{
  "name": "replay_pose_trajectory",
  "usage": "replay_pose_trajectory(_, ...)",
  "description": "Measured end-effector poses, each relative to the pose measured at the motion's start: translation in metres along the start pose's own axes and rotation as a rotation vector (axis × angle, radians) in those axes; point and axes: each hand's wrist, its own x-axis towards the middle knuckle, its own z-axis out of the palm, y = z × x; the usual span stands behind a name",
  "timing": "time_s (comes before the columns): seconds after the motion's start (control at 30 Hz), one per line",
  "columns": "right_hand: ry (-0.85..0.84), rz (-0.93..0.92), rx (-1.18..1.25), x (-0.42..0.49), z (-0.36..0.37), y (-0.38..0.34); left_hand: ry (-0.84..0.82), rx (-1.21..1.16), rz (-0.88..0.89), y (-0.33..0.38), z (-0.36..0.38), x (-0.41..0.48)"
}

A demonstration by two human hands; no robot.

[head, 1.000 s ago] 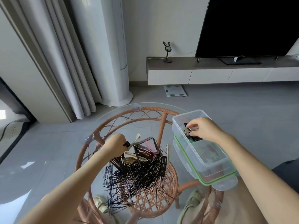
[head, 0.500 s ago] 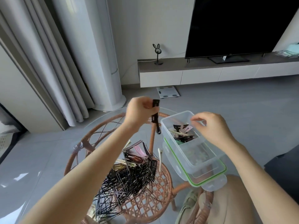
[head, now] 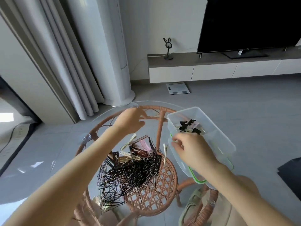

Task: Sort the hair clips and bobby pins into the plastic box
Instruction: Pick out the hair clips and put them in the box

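Note:
A clear plastic box (head: 220,134) stands at the right of the round glass-topped rattan table (head: 160,110). Several black and pink hair clips (head: 189,125) lie in its far end. A big pile of black bobby pins (head: 130,174) covers the table's middle, with brown, pink and cream hair clips (head: 140,149) at its far side and a white clip (head: 165,154) beside it. My left hand (head: 130,121) hovers above the table's far side, fingers straight and empty. My right hand (head: 193,150) curls its fingers on the box's near-left rim.
The box sits on a green-sealed lid (head: 197,180). Beyond the table are a white tower unit (head: 114,62), grey curtains (head: 65,62), a floor scale (head: 177,88), a low TV bench (head: 211,69) with a rabbit-ear lamp (head: 168,48), and a television (head: 250,23).
My left hand carried a black clip from the pile to the box, let it go and drew back left, empty. My right hand came down from over the box to its near-left rim.

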Motion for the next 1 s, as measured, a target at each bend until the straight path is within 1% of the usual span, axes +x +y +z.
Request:
replay_pose_trajectory(0.07,-0.15,0.049,-0.124,-0.005,0.026,-0.016,-0.083,0.144,-0.124,-0.048,0.0,-0.028)
replay_pose_trajectory(0.13,-0.228,0.118,-0.229,-0.006,0.049,-0.025,-0.177,0.176,-0.221,-0.086,0.005,-0.057)
replay_pose_trajectory(0.2,-0.212,0.2,-0.241,-0.002,0.065,-0.028,-0.218,0.116,-0.224,-0.111,0.011,-0.078)
replay_pose_trajectory(0.27,-0.176,0.264,-0.211,0.001,0.074,-0.031,-0.202,0.066,-0.206,-0.124,0.018,-0.092)
replay_pose_trajectory(0.4,-0.112,0.316,-0.191,0.006,0.074,-0.033,-0.087,0.002,-0.235,-0.128,0.036,-0.097)
replay_pose_trajectory(0.5,-0.121,0.352,-0.234,0.015,0.074,-0.033,-0.054,0.017,-0.238,-0.125,0.042,-0.094)
replay_pose_trajectory(0.6,-0.184,0.365,-0.29,0.02,0.08,-0.04,-0.119,0.018,-0.216,-0.122,0.041,-0.09)
replay_pose_trajectory(0.7,-0.213,0.367,-0.247,0.023,0.085,-0.043,-0.23,0.017,-0.166,-0.125,0.038,-0.09)
replay_pose_trajectory(0.77,-0.191,0.384,-0.206,0.021,0.084,-0.042,-0.257,0.0,-0.139,-0.127,0.036,-0.09)
replay_pose_trajectory(0.9,-0.082,0.369,-0.104,0.022,0.079,-0.042,-0.333,-0.049,-0.11,-0.125,0.034,-0.086)
replay_pose_trajectory(1.0,-0.105,0.33,-0.044,0.035,0.082,-0.048,-0.396,-0.034,-0.087,-0.124,0.031,-0.078)
